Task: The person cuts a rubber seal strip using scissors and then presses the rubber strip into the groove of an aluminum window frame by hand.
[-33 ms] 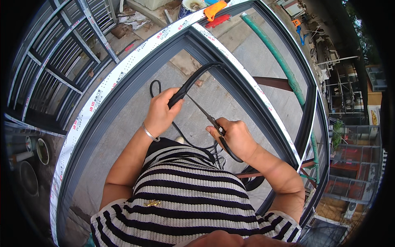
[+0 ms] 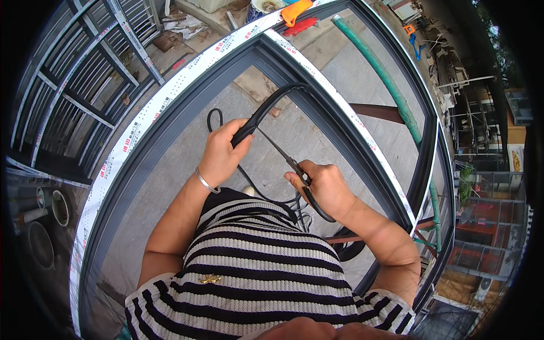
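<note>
My left hand (image 2: pixel 224 148) is closed around a black rubber sealing strip (image 2: pixel 271 103), pinching it between thumb and fingers. From that grip the strip arches up and right to the inner edge of a dark grey window frame (image 2: pixel 326 116). My right hand (image 2: pixel 326 190) holds a pair of scissors (image 2: pixel 286 157) by the black handles. Their blades look closed together and point up-left, with the tips at the strip just beside my left thumb. Whether the tips touch or enter the strip is hard to see. More thin black strip (image 2: pixel 249 182) hangs in loops below my hands.
The frame, edged in white printed film, surrounds me. A green-wrapped pole (image 2: pixel 379 76) and a brown metal bar (image 2: pixel 377 113) lie beneath its right part. An orange tool (image 2: pixel 296 11) rests on the far edge. Metal grilles (image 2: pixel 85 73) stand at left, buckets (image 2: pixel 60 207) below them.
</note>
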Available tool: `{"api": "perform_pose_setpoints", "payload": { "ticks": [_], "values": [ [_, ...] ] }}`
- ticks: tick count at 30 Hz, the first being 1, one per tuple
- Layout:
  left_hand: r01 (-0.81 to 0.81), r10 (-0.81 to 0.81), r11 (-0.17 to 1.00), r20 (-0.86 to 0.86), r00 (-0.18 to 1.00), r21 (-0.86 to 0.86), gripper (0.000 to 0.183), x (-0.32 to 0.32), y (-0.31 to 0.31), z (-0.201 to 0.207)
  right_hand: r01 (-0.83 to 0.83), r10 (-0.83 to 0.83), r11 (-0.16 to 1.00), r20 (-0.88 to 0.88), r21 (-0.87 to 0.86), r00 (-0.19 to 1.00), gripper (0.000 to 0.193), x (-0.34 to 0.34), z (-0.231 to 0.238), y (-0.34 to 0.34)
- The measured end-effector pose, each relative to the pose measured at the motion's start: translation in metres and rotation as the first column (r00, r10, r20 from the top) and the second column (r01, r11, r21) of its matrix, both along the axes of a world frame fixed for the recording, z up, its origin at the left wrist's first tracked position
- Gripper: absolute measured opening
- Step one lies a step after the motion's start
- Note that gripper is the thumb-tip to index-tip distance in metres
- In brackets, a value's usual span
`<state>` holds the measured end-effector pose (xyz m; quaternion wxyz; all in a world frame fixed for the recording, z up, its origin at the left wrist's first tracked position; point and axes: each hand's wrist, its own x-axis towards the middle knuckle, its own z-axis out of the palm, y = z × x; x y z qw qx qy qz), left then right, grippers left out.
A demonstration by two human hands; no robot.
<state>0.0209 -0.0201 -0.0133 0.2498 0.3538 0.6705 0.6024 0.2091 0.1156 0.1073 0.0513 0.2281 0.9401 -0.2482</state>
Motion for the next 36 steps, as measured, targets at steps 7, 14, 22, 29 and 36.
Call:
{"api": "perform_pose_setpoints", "payload": {
  "ticks": [7, 14, 22, 29, 36],
  "values": [
    [0.047, -0.054, 0.998, 0.191, 0.980, 0.042, 0.025, -0.008, 0.001, 0.000, -0.033, 0.033, 0.999, -0.005, -0.013, 0.999, 0.038, 0.010, -0.005, 0.009],
    [0.156, -0.166, 0.986, 0.360, 0.918, 0.055, 0.023, -0.036, -0.001, 0.030, -0.172, 0.307, 0.858, -0.217, 0.483, 0.927, 0.032, 0.029, 0.024, 0.055],
    [0.266, -0.238, 0.964, 0.518, 0.822, 0.022, 0.020, -0.061, 0.002, 0.047, -0.458, 0.695, 0.499, -0.024, 0.735, 0.719, 0.039, -0.046, 0.077, 0.126],
    [0.266, -0.214, 0.964, 0.578, 0.788, -0.005, 0.019, -0.065, 0.003, 0.053, -0.581, 0.826, 0.319, 0.081, 0.749, 0.558, 0.038, -0.100, 0.076, 0.144],
    [0.274, -0.210, 0.962, 0.593, 0.778, -0.019, 0.018, -0.064, 0.004, 0.055, -0.619, 0.843, 0.255, 0.142, 0.743, 0.518, 0.038, -0.117, 0.087, 0.146]
  ]
}}
